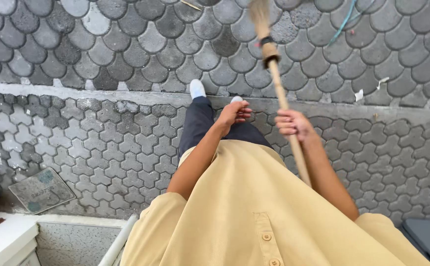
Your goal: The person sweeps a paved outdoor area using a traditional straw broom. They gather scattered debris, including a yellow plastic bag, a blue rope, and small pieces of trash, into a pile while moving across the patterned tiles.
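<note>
Right hand: my right hand (294, 124) is closed around the broom (280, 93) handle, mid-shaft.
Left hand: my left hand (233, 113) is loosely curled, holding nothing, just beside the handle.
Broom: tilted, bristle end blurred, over the paving (126, 54) ahead of my shoe (197, 88).
Kerb: concrete strip (77, 93) crosses under my feet.

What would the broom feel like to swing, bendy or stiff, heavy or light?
The broom probably feels stiff along its handle, since the wooden stick looks straight and solid. The bristle end looks soft and likely bends when pushed against the paving stones. It seems fairly light: the right hand grips it alone, while the left hand hangs free.
</note>
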